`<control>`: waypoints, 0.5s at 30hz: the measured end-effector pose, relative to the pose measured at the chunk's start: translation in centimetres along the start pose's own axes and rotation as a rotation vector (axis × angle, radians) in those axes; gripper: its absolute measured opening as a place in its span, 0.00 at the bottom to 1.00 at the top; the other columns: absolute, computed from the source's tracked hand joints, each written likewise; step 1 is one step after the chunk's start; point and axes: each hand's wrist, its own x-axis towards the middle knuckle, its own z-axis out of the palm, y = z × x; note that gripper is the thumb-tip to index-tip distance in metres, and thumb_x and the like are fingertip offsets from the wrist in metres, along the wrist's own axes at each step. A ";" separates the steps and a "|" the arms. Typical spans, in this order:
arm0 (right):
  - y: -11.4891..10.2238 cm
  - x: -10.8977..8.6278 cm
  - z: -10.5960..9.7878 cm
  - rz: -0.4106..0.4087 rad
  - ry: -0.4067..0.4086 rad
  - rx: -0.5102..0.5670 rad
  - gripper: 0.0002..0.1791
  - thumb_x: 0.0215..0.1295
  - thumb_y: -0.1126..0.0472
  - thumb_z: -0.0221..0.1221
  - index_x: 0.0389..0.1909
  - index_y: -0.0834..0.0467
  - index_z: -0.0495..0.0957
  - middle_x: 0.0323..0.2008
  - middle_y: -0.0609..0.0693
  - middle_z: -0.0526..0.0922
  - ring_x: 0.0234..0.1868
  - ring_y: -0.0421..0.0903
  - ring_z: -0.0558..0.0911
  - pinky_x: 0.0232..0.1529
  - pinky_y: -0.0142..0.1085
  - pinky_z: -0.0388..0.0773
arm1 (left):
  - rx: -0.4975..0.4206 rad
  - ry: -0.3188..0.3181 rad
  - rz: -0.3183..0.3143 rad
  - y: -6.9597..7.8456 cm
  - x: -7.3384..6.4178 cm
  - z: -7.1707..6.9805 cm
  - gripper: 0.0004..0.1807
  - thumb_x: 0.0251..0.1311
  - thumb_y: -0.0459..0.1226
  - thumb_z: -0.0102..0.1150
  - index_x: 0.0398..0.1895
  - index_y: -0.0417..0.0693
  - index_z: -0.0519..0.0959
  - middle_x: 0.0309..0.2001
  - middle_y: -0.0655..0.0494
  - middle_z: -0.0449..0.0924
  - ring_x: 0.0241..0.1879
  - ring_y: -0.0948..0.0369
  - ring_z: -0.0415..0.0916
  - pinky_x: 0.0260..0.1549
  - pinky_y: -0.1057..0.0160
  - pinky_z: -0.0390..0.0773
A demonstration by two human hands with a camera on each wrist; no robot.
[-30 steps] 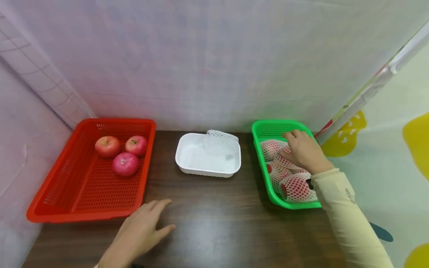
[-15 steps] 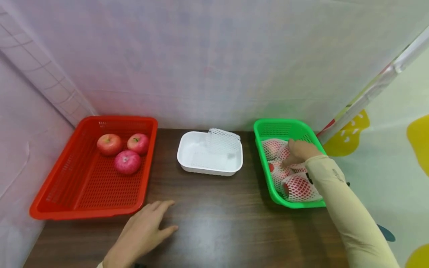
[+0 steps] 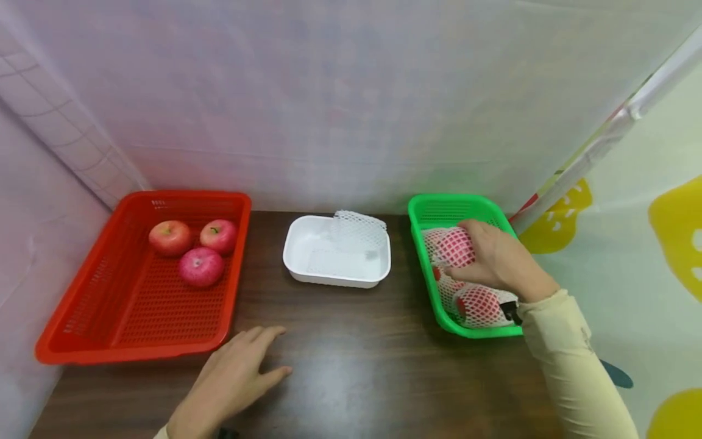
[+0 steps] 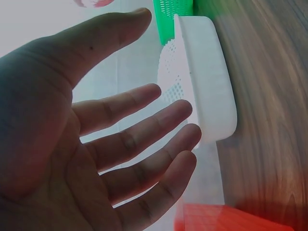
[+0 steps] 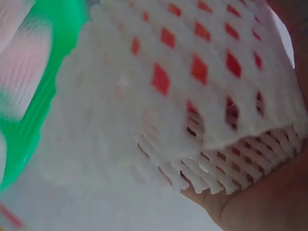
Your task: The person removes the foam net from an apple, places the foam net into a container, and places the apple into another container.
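My right hand grips an apple in a white foam net over the green basket. In the right wrist view the netted apple fills most of the picture, its net hanging loose past the fruit. Other netted apples lie in the basket below. My left hand hovers relaxed above the table, near the red basket's front corner. Its fingers are spread and hold nothing in the left wrist view.
The red basket at left has three bare apples. A white tray stands mid-table, with an empty foam net draped over its back rim. A pale cloth wall rises behind.
My right hand reached down among the netted apples, took hold of one and lifted it up within the green basket. My left hand has barely moved.
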 end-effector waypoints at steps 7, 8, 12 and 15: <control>-8.0 -3.2 5.0 -0.192 0.164 0.123 0.51 0.39 0.38 0.74 0.61 0.63 0.71 0.44 0.51 0.80 0.42 0.47 0.80 0.43 0.44 0.81 | -0.033 -0.052 -0.038 0.3 -0.1 0.3 0.31 0.51 0.52 0.75 0.59 0.54 0.79 0.56 0.52 0.80 0.57 0.48 0.76 0.51 0.43 0.76; -9.1 -3.7 6.0 -0.197 0.157 0.155 0.51 0.38 0.37 0.75 0.61 0.62 0.71 0.45 0.50 0.80 0.43 0.46 0.80 0.45 0.44 0.80 | -0.040 -0.057 -0.045 0.3 -0.1 0.4 0.31 0.51 0.52 0.75 0.58 0.54 0.79 0.56 0.53 0.80 0.56 0.48 0.76 0.50 0.43 0.77; -13.0 -5.3 9.9 -0.203 0.087 0.296 0.52 0.38 0.36 0.76 0.63 0.58 0.71 0.51 0.48 0.80 0.49 0.44 0.80 0.49 0.42 0.80 | -0.082 -0.072 -0.070 0.6 -0.4 1.1 0.29 0.53 0.55 0.73 0.57 0.55 0.80 0.54 0.57 0.81 0.55 0.52 0.77 0.50 0.45 0.77; -14.9 -6.0 12.0 -0.207 0.032 0.391 0.50 0.40 0.37 0.76 0.63 0.55 0.71 0.51 0.45 0.79 0.50 0.41 0.79 0.51 0.40 0.79 | -0.113 -0.075 -0.061 0.8 -0.5 1.7 0.27 0.54 0.57 0.71 0.55 0.58 0.81 0.53 0.61 0.81 0.53 0.55 0.77 0.50 0.47 0.77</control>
